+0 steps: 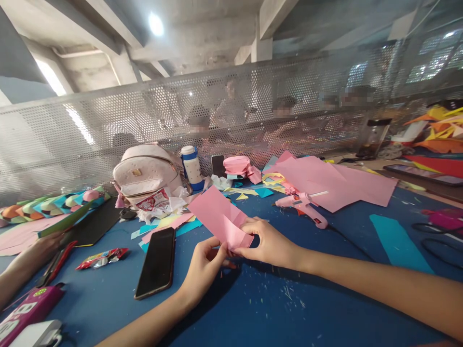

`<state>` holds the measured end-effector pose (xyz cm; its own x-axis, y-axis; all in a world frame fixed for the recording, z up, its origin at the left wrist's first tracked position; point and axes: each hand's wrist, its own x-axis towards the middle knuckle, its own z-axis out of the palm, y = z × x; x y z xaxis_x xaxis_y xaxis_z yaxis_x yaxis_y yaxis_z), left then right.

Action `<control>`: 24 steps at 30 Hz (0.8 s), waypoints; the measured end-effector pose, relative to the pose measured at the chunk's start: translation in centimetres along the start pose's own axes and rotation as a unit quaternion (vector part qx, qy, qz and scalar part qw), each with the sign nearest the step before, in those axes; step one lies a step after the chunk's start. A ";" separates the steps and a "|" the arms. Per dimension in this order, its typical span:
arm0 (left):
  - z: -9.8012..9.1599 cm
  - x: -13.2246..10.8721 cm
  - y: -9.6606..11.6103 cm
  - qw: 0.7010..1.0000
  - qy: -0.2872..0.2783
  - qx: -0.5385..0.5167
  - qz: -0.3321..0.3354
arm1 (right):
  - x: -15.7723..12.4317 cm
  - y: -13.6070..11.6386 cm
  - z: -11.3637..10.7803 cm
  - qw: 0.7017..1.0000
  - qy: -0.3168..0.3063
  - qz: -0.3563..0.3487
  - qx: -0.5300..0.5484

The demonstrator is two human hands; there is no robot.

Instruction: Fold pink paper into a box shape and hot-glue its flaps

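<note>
low centre of frame: left hand (204,267) pinches the near corner of a pink paper sheet (217,217). right hand (269,243) grips the folded edge just beside it, thumb on top. the sheet is held above the blue table (253,303), tilted up-left. the fold looks half-creased, though blur makes it hard to tell. risk: an uneven pinch could skew the crease. black phone (156,262) sits left of the hands, pink glue gun (302,205) beyond at centre right, another person's hand (47,241) at the left edge.

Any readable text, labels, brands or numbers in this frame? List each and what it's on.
None legible.
Red-and-white packet by the backpack: print blurred.
Red wrapper beside the phone: too small.
Magenta case, lower left: markings unreadable.
Pink paper in left hand and right hand: blank.
</note>
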<state>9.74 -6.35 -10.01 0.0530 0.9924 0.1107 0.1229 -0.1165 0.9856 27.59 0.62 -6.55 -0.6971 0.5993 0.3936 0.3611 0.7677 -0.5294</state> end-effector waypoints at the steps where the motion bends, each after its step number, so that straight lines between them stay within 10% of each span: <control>1: 0.0 0.0 0.0 1.000 -0.002 0.012 0.007 | 0.0 0.1 0.0 1.000 0.003 -0.002 -0.005; 24: -0.6 0.0 1.2 0.929 -0.072 0.315 0.183 | 0.0 -0.2 0.1 0.996 -0.028 -0.062 -0.064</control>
<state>9.30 -6.49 -8.80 0.3306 0.8723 0.3602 0.6237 -0.4884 0.6103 27.50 0.45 -6.56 -0.7734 0.4872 0.4056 0.3434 0.8598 -0.3779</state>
